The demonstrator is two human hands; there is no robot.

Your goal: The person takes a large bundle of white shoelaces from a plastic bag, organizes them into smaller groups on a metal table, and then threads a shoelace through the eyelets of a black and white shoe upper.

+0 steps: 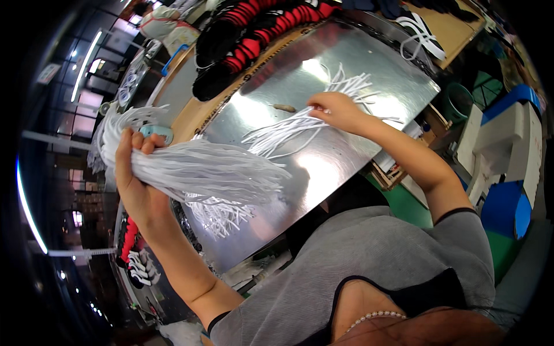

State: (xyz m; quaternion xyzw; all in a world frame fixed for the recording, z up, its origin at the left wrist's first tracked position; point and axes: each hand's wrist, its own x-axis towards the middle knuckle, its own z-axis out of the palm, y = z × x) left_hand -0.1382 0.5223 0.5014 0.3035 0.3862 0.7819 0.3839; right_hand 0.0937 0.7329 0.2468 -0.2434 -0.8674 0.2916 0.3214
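Observation:
A thick hank of long white laces (213, 170) is in my left hand (141, 179), its fingers wrapped round it near the left end of the table. The loose ends fan out to the right over the metal tabletop (369, 55). My right hand (340, 109) is at a smaller, spread pile of white laces (283, 132), with thumb and fingers pinched together on some of them. Cut lace ends (222, 216) show below the hank. A small brownish, slim object (284, 108) lies beside the smaller pile; its kind is unclear.
Red and black shoe uppers (251, 43) line the table's far edge. A light blue rounded object (157, 134) sits behind my left hand. White straps (421, 34) lie at the far right. Right of the table stand a green bin (457, 102) and a white and blue crate-like thing (499, 150).

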